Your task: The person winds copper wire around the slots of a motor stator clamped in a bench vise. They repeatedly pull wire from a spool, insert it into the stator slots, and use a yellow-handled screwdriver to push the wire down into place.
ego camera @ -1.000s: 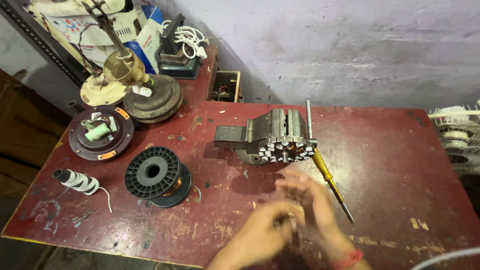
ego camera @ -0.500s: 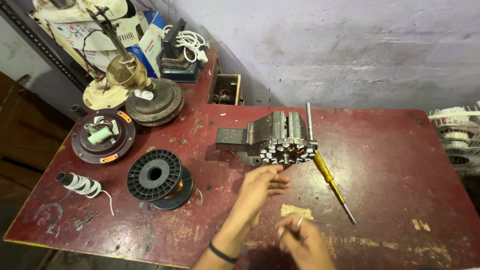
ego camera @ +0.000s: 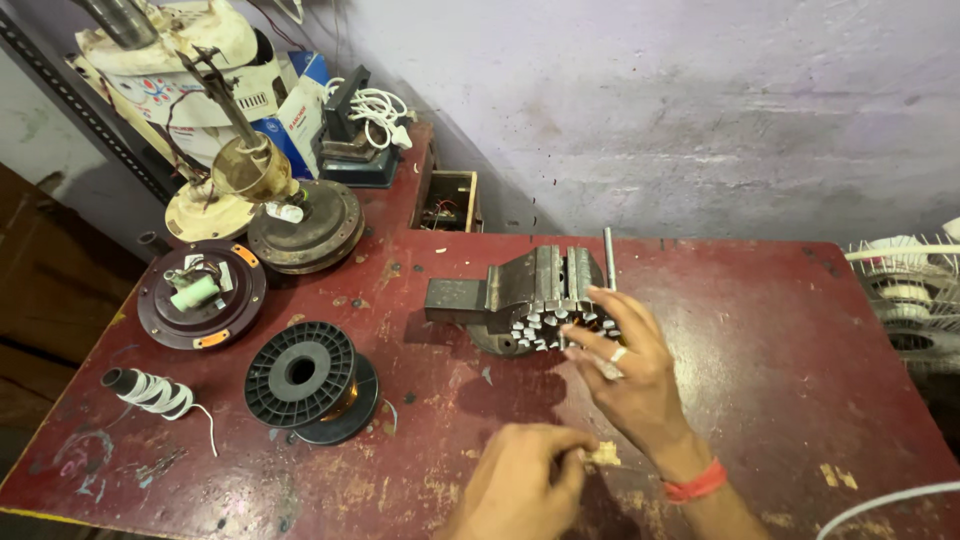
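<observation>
You look down on a worn red table that fills most of the frame. Your right hand, with a ring on one finger and an orange band at the wrist, reaches up from the lower middle; its fingers are spread and rest against the front of a grey metal motor core, which sits near the centre of the table with a thin rod standing up just behind it. Your left hand sits at the bottom centre, curled with fingers pressed together; it seems to pinch something small, but you cannot tell what. A pale scrap lies on the table just to the right of that hand. To the left of centre lies a black spool with copper wire showing under its flange. Farther left, a small coil wrapped in white rests near the table's edge. In the upper left stand a round dark motor cover, a brown domed housing, and a cream fan body.
</observation>
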